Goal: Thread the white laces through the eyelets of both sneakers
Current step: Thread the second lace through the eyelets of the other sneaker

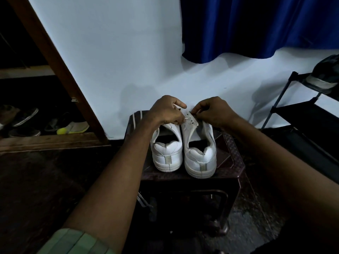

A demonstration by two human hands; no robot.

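Both hands worked a white lace [178,107] at the right sneaker [199,143]: left hand [165,111] pinched the lace, right hand [212,111] gripped the eyelet flap [191,121]. Best approach, prob.: keep flap taut, feed tip straight. Pair sat heels-to-camera on a dark stool [236,162] w/ left sneaker [167,151] alongside, by a white wall [110,52] & blue curtain [256,24].
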